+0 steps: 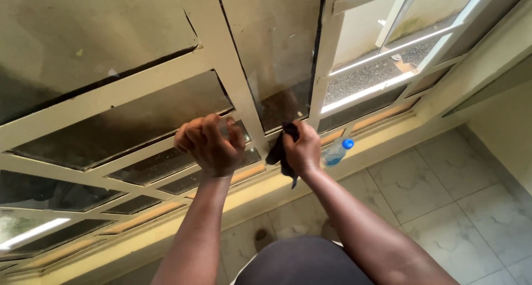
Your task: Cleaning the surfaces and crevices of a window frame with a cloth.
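Note:
My left hand (209, 143) is curled around a cream window bar (138, 91), gripping the frame beside a dusty glass pane (280, 35). A dark cloth (279, 149) is bunched in my right hand (305, 151), which presses it against the lower part of the window frame just right of the left hand. A clear plastic bottle with a blue cap (338, 151) lies on the sill right beside my right hand.
The cream sill (382, 131) runs along the wall under the window. An opened window section (388, 46) at the upper right shows gravel outside. Pale marbled floor tiles (443, 196) lie below, and a wall stands at the far right.

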